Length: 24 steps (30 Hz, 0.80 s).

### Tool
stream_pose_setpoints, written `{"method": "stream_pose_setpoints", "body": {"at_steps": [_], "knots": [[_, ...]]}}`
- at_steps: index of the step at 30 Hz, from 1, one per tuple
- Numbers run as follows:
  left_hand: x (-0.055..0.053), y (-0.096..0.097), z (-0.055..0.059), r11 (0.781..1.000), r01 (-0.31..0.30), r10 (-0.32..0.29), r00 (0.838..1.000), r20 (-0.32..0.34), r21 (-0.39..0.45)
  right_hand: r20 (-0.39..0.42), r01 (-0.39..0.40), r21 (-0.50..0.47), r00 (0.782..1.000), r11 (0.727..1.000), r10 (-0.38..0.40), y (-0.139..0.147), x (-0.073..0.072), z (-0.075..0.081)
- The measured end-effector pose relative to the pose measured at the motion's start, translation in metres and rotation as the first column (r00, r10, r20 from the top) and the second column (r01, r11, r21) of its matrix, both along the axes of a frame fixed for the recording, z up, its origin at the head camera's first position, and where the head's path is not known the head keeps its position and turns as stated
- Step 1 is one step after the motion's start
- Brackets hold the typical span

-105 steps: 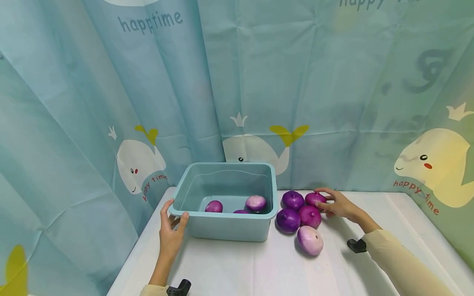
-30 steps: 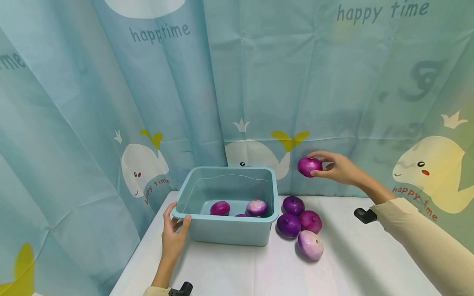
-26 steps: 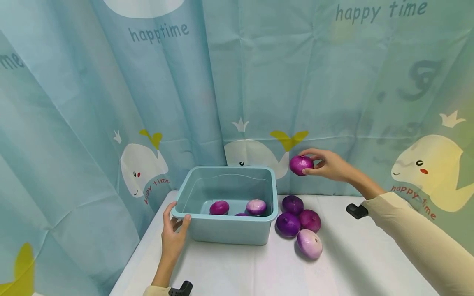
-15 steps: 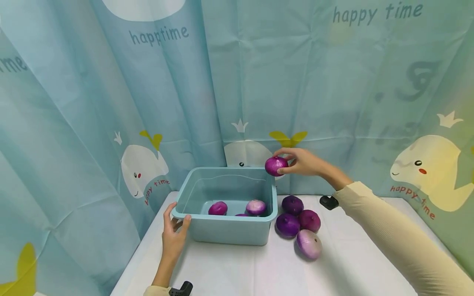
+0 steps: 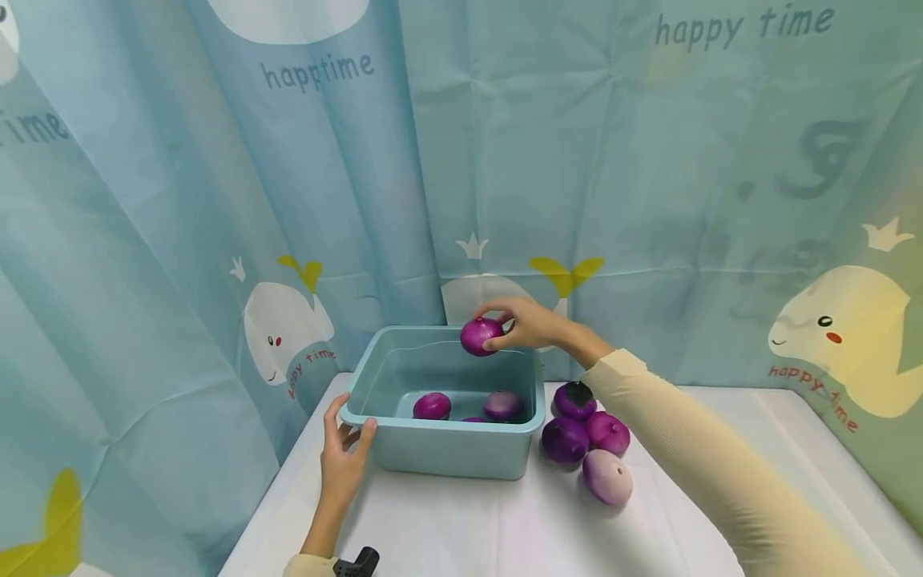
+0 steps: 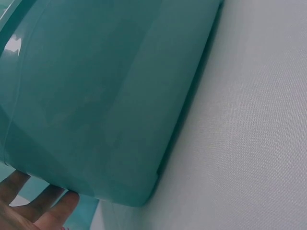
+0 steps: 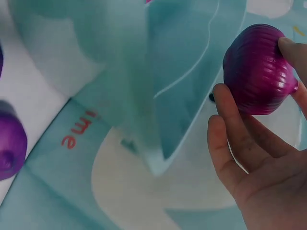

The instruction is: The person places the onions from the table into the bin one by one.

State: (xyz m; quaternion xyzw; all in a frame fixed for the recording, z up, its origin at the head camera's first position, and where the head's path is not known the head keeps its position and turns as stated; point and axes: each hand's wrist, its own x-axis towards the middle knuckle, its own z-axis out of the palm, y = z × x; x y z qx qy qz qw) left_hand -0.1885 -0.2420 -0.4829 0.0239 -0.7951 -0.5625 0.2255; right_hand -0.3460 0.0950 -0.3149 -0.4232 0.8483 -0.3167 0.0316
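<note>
My right hand (image 5: 530,322) pinches a purple onion (image 5: 481,336) between thumb and fingers, above the opening of a light blue plastic bin (image 5: 447,449). The right wrist view shows the same onion (image 7: 256,69) at my fingertips, its ribbed skin facing the camera. My left hand (image 5: 342,461) grips the bin's near left corner, thumb on the front and fingers at the side. In the left wrist view those fingers (image 6: 60,208) touch the bin's wall (image 6: 105,105). Inside the bin lie a purple onion (image 5: 433,406), a paler onion (image 5: 502,405) and another mostly hidden by the front rim.
Right of the bin, several onions sit close together on the white table (image 5: 461,529): a dark purple onion (image 5: 566,439), a reddish purple onion (image 5: 608,433), a pale onion (image 5: 607,478) and one partly covered (image 5: 570,401). A blue whale-print curtain (image 5: 649,200) hangs behind.
My right hand has lifted a purple onion from the group at the right and carried it left over the bin. My left hand has stayed at the bin's corner.
</note>
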Motion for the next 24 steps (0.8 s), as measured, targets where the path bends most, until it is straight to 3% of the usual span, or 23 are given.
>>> {"method": "stream_pose_setpoints", "body": {"at_steps": [8,15,24], "knots": [[0.001,0.001,0.001,1.0,-0.009,0.009,1.0,0.007,-0.006,-0.01,-0.011,0.047,1.0,0.999,0.012,-0.026,-0.004,-0.004],[0.0,0.001,0.0,1.0,-0.009,0.009,1.0,-0.009,-0.008,0.059,0.001,0.084,0.998,0.996,-0.006,-0.041,-0.008,-0.009],[-0.002,0.0,-0.001,1.0,-0.009,0.008,1.0,-0.015,-0.006,0.166,-0.017,0.21,0.986,0.978,-0.019,-0.056,-0.011,-0.021]]}}
